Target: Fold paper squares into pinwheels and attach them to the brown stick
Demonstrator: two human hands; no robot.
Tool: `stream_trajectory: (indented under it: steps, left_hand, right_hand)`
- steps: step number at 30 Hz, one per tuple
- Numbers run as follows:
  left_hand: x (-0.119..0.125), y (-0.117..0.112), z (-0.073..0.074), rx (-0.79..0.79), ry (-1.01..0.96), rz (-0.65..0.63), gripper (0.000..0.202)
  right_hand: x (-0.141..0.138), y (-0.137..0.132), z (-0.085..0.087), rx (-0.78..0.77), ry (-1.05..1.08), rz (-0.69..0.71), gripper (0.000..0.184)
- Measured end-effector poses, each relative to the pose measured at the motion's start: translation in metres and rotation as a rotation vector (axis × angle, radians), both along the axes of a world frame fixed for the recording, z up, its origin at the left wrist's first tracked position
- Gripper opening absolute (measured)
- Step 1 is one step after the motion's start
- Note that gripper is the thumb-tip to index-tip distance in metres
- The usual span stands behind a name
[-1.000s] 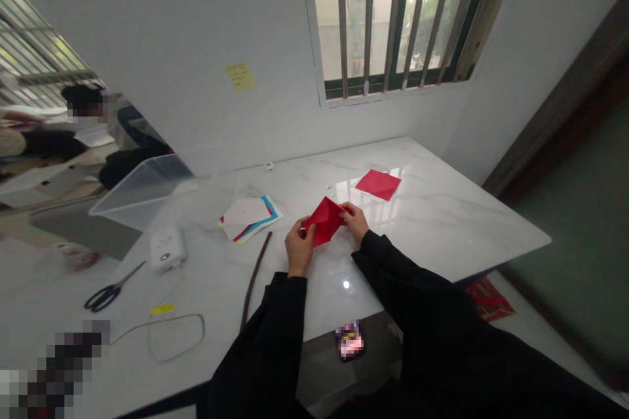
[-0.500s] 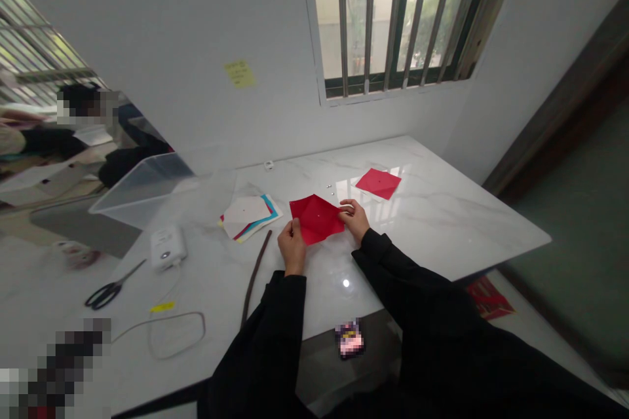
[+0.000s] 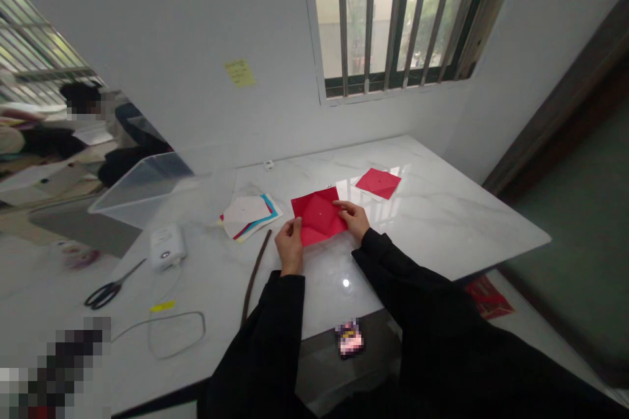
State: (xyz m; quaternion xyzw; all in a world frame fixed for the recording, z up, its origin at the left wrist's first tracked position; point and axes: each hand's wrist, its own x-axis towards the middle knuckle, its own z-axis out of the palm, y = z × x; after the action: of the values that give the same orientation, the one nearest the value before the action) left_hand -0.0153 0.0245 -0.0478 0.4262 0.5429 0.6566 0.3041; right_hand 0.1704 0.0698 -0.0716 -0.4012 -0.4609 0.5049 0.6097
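Observation:
A red square of paper (image 3: 318,215), creased and spread open, lies over the white marble table (image 3: 442,222) in front of me. My left hand (image 3: 289,246) pinches its near left corner. My right hand (image 3: 354,217) grips its right edge with the fingers on top. Both sleeves are black. A second red paper square (image 3: 377,182) lies flat farther right, apart from both hands.
A stack of coloured papers (image 3: 249,216) sits left of the red sheet, with a dark thin stick (image 3: 255,275) beside it. Further left are a clear plastic bin (image 3: 142,186), a small white device (image 3: 166,246), black scissors (image 3: 109,290) and a cable loop (image 3: 171,334). Another person sits far left.
The red paper was folded between my hands one second ago; it has since been unfolded into a flat square. My left hand moved left and slightly down to its corner.

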Motion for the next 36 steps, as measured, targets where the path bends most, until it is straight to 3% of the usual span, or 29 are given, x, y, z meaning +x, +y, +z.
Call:
stream_trajectory:
  steps: [13, 22, 30, 36]
  left_hand:
    - [0.0, -0.005, 0.007, -0.018, -0.121, -0.025, 0.047]
    - [0.003, -0.007, 0.016, -0.038, -0.398, -0.191, 0.048]
    - [0.004, -0.01, 0.021, -0.115, -0.484, -0.456, 0.033]
    - [0.002, -0.01, 0.02, -0.091, -0.537, -0.416, 0.036]
  right_hand:
    - [0.001, -0.005, 0.011, -0.132, 0.279, 0.051, 0.043]
    - [0.003, -0.011, 0.02, -0.193, 0.35, 0.107, 0.048]
    - [0.007, -0.003, 0.016, -0.207, 0.414, -0.046, 0.049]
    - [0.01, -0.001, 0.015, -0.222, 0.4, -0.034, 0.048]
